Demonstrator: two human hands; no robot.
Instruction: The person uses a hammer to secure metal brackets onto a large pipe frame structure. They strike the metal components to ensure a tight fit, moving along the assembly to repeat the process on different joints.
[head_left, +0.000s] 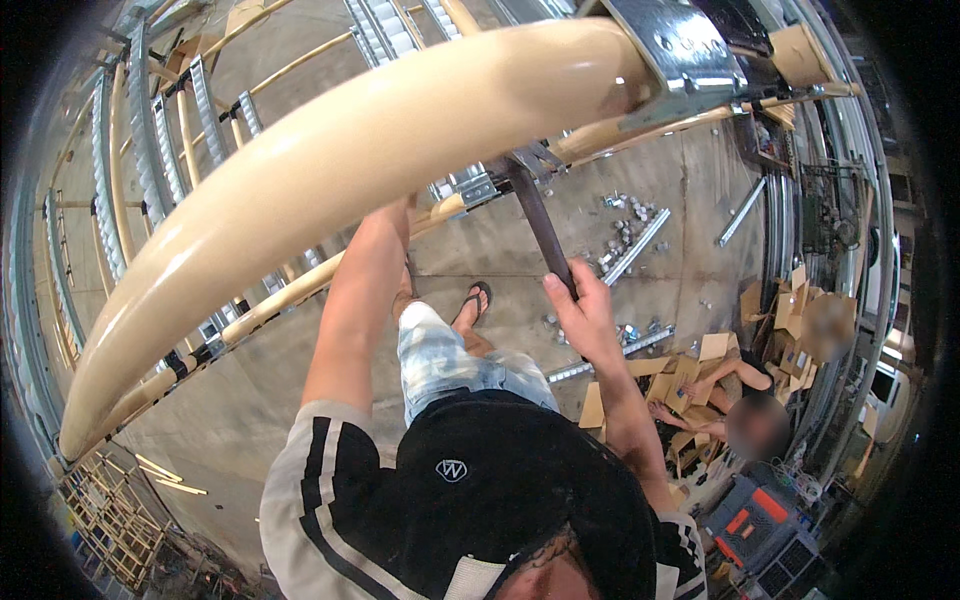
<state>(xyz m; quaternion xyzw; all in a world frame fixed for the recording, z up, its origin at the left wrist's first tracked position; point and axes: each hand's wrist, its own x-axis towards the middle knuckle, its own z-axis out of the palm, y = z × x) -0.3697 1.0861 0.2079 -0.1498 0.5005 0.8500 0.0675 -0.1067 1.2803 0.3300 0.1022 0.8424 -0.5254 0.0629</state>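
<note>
A big beige pipe (400, 120) crosses close in front of me, with a shiny metal joint (680, 50) at its right end. My right hand (582, 305) is closed round the dark handle of a hammer (540, 225). The handle's upper end meets dark metal, partly hidden, beside a silver bracket (470, 185) on a lower beige pipe (285, 295). My left forearm (355, 290) reaches up behind the big pipe. That pipe hides the left hand's fingers, so its grip does not show.
Roller tracks (150, 150) fill the rack at the left and top. Small metal parts (630, 220) and loose rails (640, 245) lie on the floor to the right. Another person (750, 375) works among open cardboard boxes (655, 385), near a grey-and-orange toolbox (750, 520).
</note>
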